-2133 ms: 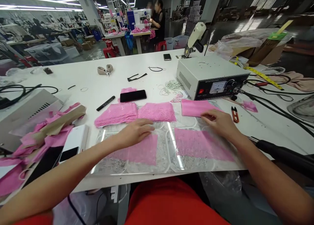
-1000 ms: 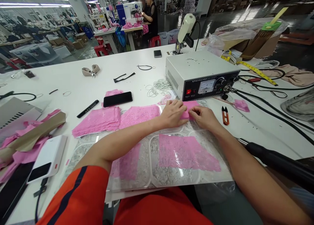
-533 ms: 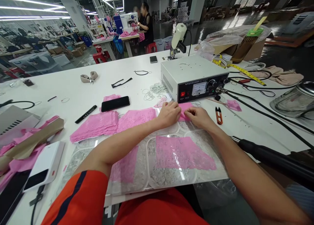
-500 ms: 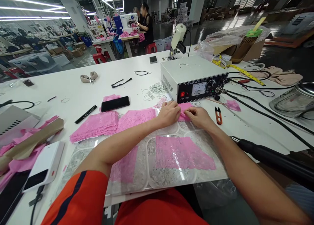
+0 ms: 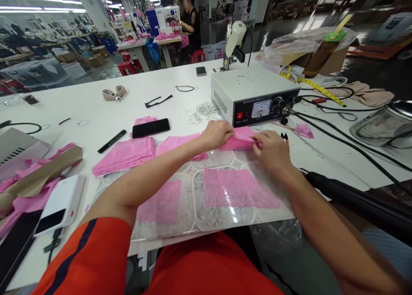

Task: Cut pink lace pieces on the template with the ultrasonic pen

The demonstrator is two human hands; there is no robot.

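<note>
A pink fabric piece (image 5: pixel 242 137) is stretched between my two hands, just in front of the grey control box. My left hand (image 5: pixel 216 134) pinches its left end with closed fingers. At the other end my right hand (image 5: pixel 272 149) has thumb and fingers pressed together on the fabric. Beneath and nearer me lies a clear sheet (image 5: pixel 189 226) with a pink piece (image 5: pixel 236 188) at its middle and another (image 5: pixel 161 203) to the left. A stack of pink lace pieces (image 5: pixel 128 155) sits left of my left forearm, beside more pink fabric (image 5: pixel 174 144).
The grey box (image 5: pixel 254 93) stands behind my hands, with black cables running right. A black phone (image 5: pixel 151 128) and a marker (image 5: pixel 111 141) lie left. Orange snips are partly hidden by my right hand. A glass jar (image 5: pixel 383 127) is far right. People sit at sewing machines behind.
My hands have moved apart, and more of the pink piece between them shows. My right hand has shifted right, now partly covering the snips. The camera view has tilted slightly down.
</note>
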